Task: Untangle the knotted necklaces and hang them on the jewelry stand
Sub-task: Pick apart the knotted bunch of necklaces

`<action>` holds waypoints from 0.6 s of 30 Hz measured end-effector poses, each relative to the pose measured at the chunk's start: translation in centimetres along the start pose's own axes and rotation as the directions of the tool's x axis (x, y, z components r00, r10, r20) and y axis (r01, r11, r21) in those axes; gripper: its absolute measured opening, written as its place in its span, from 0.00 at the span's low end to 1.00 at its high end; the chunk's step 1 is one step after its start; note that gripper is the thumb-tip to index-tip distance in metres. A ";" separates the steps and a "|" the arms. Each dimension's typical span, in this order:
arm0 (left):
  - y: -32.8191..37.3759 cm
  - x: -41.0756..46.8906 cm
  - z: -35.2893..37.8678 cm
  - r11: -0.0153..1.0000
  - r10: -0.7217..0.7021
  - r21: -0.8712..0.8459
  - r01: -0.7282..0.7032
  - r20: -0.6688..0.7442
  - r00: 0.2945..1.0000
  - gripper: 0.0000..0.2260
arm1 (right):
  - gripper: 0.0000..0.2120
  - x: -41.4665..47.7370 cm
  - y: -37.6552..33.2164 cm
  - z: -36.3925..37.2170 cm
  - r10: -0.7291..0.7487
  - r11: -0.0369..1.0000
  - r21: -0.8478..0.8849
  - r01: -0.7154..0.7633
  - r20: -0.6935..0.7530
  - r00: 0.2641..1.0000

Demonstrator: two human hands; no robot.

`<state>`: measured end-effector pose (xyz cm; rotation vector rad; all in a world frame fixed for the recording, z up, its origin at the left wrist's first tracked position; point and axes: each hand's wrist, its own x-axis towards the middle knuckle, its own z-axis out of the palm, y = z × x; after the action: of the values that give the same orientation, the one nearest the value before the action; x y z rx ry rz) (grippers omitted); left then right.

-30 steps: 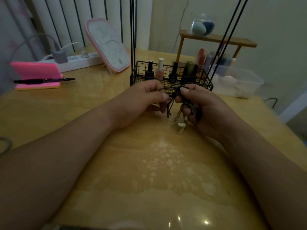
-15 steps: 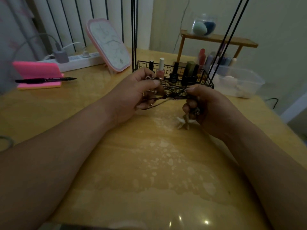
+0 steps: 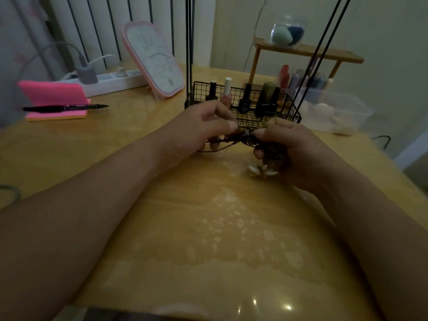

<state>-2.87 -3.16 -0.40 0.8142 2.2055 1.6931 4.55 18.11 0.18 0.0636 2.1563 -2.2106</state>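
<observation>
Both hands are working just in front of the wire-basket jewelry stand [image 3: 294,112]. The left hand [image 3: 203,126] has thumb and fingertips clamped on the knotted necklaces [image 3: 245,135]. The right hand [image 3: 289,147] pinches the other side, with the rest bunched in its curled fingers above the table [image 3: 185,228]. This looks like the untangling step. The next move calls for gently teasing one loop free.

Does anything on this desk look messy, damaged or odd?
Yes. The tabletop has a pale, blotchy patch in its middle, like worn finish or a dried spill; I cannot tell which. The necklaces are a knotted clump pinched between the left hand and right hand.
</observation>
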 end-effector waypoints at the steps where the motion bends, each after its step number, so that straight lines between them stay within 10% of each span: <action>1: 0.0 0.0 0.0 0.999 -0.005 0.032 0.003 0.054 0.999 0.09 | 0.09 0.0 0.0 0.0 -0.010 1.000 0.004 0.010 -0.001 1.000; 18: 0.1 0.1 0.0 0.995 0.096 -0.028 -0.100 -0.123 0.988 0.06 | 0.04 -0.4 -0.2 -0.3 -0.025 0.898 -0.440 0.026 0.008 1.000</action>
<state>-2.91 -3.08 -0.30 0.8452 2.2424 1.8677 4.96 18.46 0.35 0.0136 2.6077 -1.6724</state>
